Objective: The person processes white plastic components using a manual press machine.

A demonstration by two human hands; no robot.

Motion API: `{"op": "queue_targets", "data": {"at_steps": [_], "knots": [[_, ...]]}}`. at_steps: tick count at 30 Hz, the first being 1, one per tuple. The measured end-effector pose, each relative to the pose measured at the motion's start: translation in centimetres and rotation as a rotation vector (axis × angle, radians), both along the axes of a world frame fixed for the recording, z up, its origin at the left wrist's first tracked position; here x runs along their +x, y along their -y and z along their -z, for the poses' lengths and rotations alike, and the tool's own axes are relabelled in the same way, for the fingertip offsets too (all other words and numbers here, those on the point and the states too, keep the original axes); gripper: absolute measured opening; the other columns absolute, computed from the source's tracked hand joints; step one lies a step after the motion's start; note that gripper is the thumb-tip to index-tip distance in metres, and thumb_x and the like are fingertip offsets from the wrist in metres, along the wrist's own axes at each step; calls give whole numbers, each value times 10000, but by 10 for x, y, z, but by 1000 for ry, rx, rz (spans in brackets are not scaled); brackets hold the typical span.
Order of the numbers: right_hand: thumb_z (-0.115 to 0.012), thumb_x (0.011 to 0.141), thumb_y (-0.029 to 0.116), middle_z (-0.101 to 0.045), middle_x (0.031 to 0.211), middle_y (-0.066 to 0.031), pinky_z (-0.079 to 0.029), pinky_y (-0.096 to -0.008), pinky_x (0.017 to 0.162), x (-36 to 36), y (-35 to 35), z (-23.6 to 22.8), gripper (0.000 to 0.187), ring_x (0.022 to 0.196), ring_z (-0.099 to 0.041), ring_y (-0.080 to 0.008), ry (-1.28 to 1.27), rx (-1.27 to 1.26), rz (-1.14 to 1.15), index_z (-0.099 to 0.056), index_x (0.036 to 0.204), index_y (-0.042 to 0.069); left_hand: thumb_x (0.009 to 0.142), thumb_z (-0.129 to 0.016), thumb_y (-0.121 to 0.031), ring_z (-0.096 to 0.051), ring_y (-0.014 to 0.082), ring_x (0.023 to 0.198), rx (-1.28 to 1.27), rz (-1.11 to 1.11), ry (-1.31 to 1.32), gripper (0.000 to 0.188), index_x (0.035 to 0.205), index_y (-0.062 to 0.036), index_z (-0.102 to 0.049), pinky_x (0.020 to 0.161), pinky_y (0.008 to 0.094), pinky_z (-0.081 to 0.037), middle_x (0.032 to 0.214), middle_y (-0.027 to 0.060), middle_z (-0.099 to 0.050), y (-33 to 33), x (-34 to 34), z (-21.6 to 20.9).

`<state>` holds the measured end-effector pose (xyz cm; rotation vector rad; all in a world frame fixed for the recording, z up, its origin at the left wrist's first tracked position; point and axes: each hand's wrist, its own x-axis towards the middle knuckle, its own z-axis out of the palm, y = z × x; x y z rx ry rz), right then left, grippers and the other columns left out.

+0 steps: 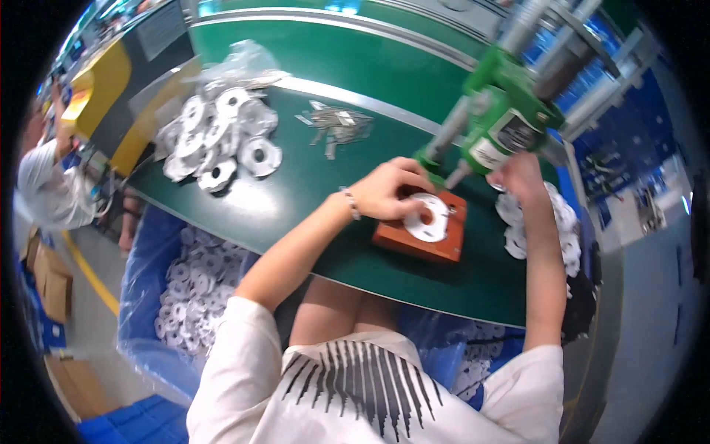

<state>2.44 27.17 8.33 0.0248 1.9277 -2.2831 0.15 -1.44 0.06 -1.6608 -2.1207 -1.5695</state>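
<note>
A white ring-shaped plastic part (438,229) with a round centre hole lies flat on an orange-brown block fixture (414,242). My left hand (390,191) grips this part at its left side, thumb over it near the hole and the other fingers bent at the far edge. Just above the block's far edge is the narrow tip of a green bench press (494,126). My right hand (516,177) is raised beside the press, on its right. The press body and blur hide those fingers, so whether they hold anything does not show.
Piled white ring parts (222,137) sit on the green table (318,214) at the left, with thin metal strips (339,124) at the back. More white parts (563,229) lie right of my forearm. Blue lined bins (144,296) of rings stand below. Another person (44,177) is far left.
</note>
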Motion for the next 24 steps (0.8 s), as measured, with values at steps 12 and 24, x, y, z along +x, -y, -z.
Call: {"op": "queue_targets", "data": {"at_steps": [12, 24], "knots": [[-474, 934, 267, -589, 682, -48, -463, -240, 566, 71, -19, 65, 314, 591, -546, -106, -301, 628, 446, -607, 802, 15, 794, -630, -23, -611, 124, 864, 263, -322, 179, 248, 1042, -20, -610, 737, 265, -499, 960, 73, -625, 30, -9, -14], [-718, 707, 284, -504, 1214, -81, -276, -489, 1024, 40, -53, 65, 513, 1174, -424, -266, -463, 1928, 404, -521, 1142, 96, 794, -628, -160, -653, 256, 883, -343, -1267, -147, 248, 1016, -50, -639, 777, 336, -499, 969, 127, -671, 286, -148, 4]]}}
